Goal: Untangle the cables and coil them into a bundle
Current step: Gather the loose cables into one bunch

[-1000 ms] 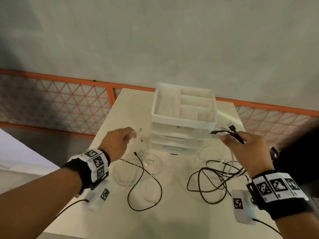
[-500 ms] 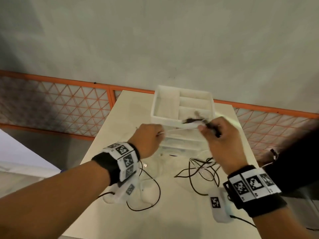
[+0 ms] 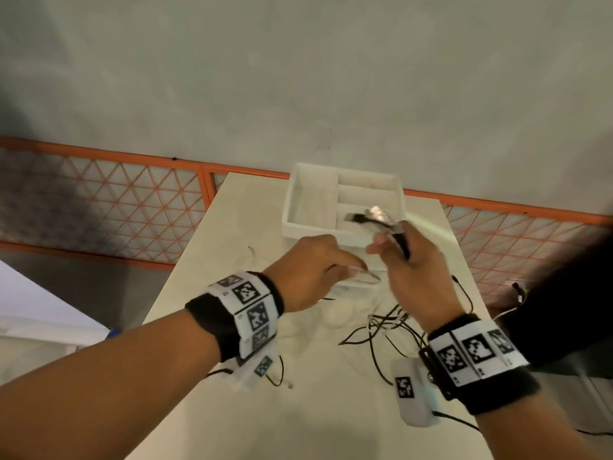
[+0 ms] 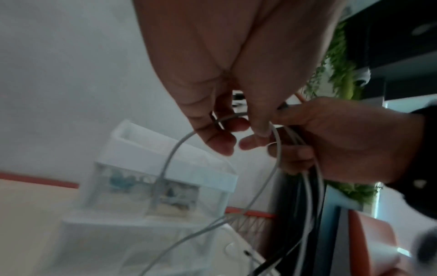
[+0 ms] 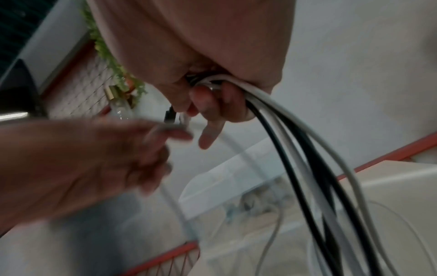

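Cables (image 5: pixel 305 142): black and white leads, several gathered into one bunch clamped in the curled fingers of the right hand (image 3: pixel 414 260), raised over the table (image 3: pixel 212 280) at 1 o'clock from table centre. Plug ends (image 3: pixel 368 215) stick out above the fist, blurred. The strands hang from the fist to a loose black tangle (image 3: pixel 388 327) lying on the tabletop at 3 o'clock.

White cable (image 4: pixel 257 186): one strand arching between the hands; left hand (image 3: pixel 308 270) pinches it between thumb and fingertips, just beside the right hand, at 12 o'clock.

Organiser (image 3: pixel 315 197): white, open-topped with compartments, clear drawers beneath, standing on the table at 12 o'clock behind both hands.

Table: pale cream top, matt.

Room: plain grey-white wall (image 3: pixel 298 78) at 12 o'clock; orange lattice railing (image 3: pixel 99 200) runs from 9 to 3 o'clock behind the table; green foliage (image 4: pixel 340 61) seen in the left wrist view.

Wristbands (image 3: pixel 252 310): black, with printed marker squares, on both wrists.
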